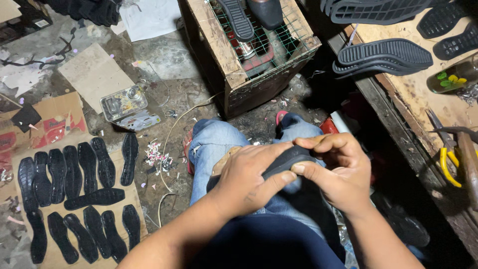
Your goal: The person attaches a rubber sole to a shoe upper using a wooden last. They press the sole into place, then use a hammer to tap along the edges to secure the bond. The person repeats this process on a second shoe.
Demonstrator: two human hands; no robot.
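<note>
The person sits with both knees forward, the left hand (247,179) and right hand (338,172) closed together around a shoe sole (285,160) over the lap. Ahead of the knees stands a wooden crate (234,60) with a wire mesh top (279,42). To the left, rows of soles (74,199) lie on cardboard (20,149) on the floor. To the right runs a workbench (413,94) bearing stacked soles (383,56) and pliers (448,164).

- A shoemaking workshop, floor level.
- Left of the wooden crate (234,74): rows of black soles (74,194) on cardboard (64,119).
- Right of the crate: workbench (423,99) with more soles (383,57) and pliers (448,162).
</note>
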